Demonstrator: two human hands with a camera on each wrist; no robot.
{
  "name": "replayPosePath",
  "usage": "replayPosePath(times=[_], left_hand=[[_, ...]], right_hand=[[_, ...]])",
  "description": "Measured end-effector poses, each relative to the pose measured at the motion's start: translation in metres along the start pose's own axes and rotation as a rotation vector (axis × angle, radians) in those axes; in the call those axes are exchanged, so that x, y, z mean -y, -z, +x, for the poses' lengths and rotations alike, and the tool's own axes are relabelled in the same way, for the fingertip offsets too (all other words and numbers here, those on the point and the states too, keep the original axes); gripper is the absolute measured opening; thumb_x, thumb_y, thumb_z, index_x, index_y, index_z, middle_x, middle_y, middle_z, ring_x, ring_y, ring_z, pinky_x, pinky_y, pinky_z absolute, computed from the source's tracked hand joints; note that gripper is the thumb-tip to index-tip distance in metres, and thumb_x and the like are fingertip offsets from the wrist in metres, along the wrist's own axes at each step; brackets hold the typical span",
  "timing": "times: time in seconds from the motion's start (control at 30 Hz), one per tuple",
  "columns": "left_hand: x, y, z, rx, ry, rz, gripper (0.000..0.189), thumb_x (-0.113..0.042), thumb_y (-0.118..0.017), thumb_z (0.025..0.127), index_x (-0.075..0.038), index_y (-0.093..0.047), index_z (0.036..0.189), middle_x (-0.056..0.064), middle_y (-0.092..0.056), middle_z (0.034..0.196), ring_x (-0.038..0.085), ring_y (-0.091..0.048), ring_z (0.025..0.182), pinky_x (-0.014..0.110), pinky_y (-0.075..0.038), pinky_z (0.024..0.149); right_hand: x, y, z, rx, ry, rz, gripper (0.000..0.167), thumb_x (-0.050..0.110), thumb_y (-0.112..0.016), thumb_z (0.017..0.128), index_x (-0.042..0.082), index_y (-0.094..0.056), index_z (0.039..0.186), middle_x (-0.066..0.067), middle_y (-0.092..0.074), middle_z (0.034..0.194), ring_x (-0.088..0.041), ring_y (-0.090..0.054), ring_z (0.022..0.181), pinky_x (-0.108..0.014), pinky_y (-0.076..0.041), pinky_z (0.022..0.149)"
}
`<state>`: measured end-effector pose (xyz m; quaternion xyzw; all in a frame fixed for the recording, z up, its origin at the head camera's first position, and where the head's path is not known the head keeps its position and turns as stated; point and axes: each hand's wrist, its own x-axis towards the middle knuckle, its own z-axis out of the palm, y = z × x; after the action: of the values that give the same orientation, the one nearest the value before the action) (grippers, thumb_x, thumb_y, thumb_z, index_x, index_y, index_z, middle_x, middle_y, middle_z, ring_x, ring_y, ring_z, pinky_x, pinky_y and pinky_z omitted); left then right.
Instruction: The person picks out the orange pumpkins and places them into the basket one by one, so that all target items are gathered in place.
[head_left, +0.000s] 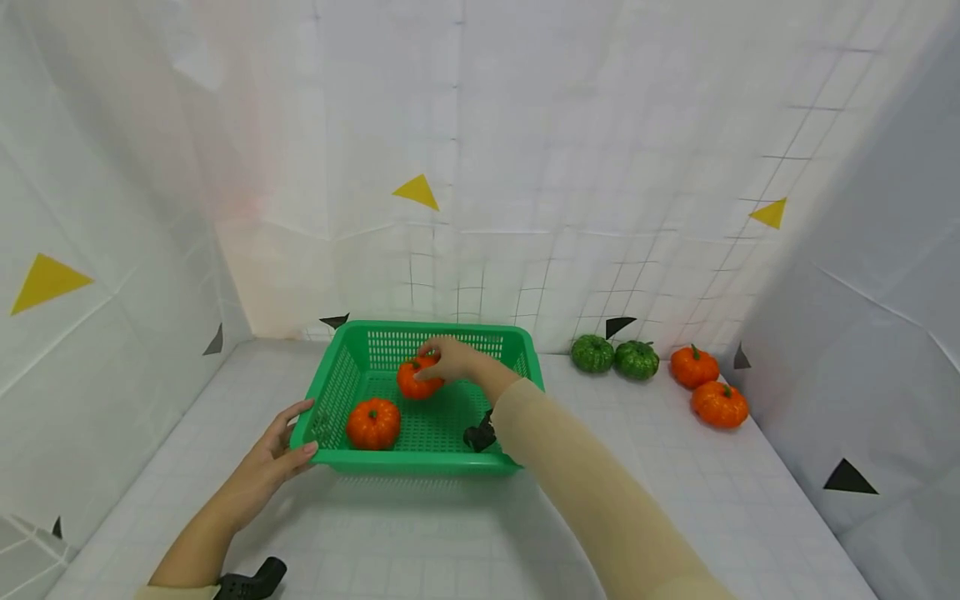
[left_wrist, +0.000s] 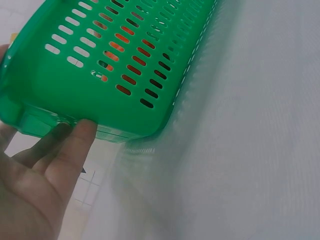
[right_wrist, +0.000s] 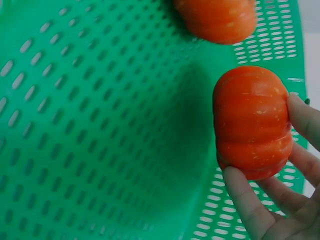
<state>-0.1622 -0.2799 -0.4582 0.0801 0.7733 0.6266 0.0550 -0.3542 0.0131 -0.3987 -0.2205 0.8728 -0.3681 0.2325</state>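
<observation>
Left hand (head_left: 273, 454) is gripping the green basket (head_left: 420, 458) by its left rim, fingers partly bent, thumb near the front corner. Right hand (head_left: 453, 362) is pinching an orange pumpkin (head_left: 408, 385) between spread, bent fingers, holding it inside the basket, below and left of frame centre. A second pumpkin (head_left: 373, 423) is sitting in the basket's lower left. Green pumpkins (head_left: 592, 354) and other orange pumpkins (head_left: 718, 406) are resting on the bench (head_left: 420, 542), right of frame.
</observation>
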Motion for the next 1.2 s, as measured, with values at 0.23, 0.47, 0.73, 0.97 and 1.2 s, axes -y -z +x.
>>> replayPosePath(times=[0.23, 0.47, 0.73, 0.97, 1.2], left_hand=[[-0.002, 0.0, 0.001, 0.004, 0.008, -0.015, 0.07, -0.016, -0.054, 0.104, -0.018, -0.012, 0.16, 0.031, -0.026, 0.152, 0.022, -0.055, 0.121, 0.021, -0.05, 0.093], [-0.005, 0.0, -0.001, -0.016, 0.019, 0.009, 0.07, -0.017, -0.056, 0.104, -0.018, -0.014, 0.16, 0.031, -0.029, 0.151, 0.028, -0.053, 0.123, 0.022, -0.05, 0.093], [-0.004, -0.001, 0.0, -0.023, 0.038, 0.01, 0.071, -0.018, -0.057, 0.103, -0.019, -0.014, 0.16, 0.031, -0.027, 0.152, 0.036, -0.049, 0.127, 0.024, -0.05, 0.094], [-0.004, -0.001, 0.0, -0.017, 0.026, 0.002, 0.07, -0.018, -0.056, 0.104, -0.02, -0.014, 0.16, 0.03, -0.025, 0.154, 0.043, -0.045, 0.13, 0.024, -0.05, 0.094], [-0.004, -0.001, 0.0, -0.016, 0.025, 0.017, 0.07, -0.018, -0.056, 0.104, -0.021, -0.014, 0.16, 0.03, -0.029, 0.152, 0.041, -0.047, 0.129, 0.027, -0.051, 0.096]], right_hand=[[-0.01, -0.008, 0.008, 0.009, 0.006, -0.042, 0.053, 0.026, -0.071, 0.095, 0.013, -0.053, 0.143, -0.015, -0.048, 0.146, -0.027, -0.056, 0.122, -0.033, -0.056, 0.087], [-0.011, -0.01, 0.011, 0.002, 0.008, 0.015, 0.054, 0.023, -0.072, 0.095, 0.012, -0.053, 0.144, -0.014, -0.045, 0.149, -0.029, -0.056, 0.123, -0.033, -0.057, 0.085], [-0.009, -0.014, 0.013, 0.002, 0.003, 0.044, 0.052, 0.014, -0.074, 0.093, 0.012, -0.055, 0.141, -0.018, -0.046, 0.147, -0.032, -0.057, 0.12, -0.041, -0.057, 0.088], [-0.01, -0.015, 0.016, 0.02, 0.016, 0.079, 0.049, 0.01, -0.074, 0.092, 0.013, -0.058, 0.138, -0.017, -0.047, 0.147, -0.032, -0.054, 0.125, -0.04, -0.057, 0.088], [-0.011, -0.014, 0.015, 0.025, 0.023, 0.074, 0.049, 0.009, -0.072, 0.093, 0.013, -0.057, 0.139, -0.017, -0.046, 0.147, -0.032, -0.054, 0.125, -0.041, -0.056, 0.09]])
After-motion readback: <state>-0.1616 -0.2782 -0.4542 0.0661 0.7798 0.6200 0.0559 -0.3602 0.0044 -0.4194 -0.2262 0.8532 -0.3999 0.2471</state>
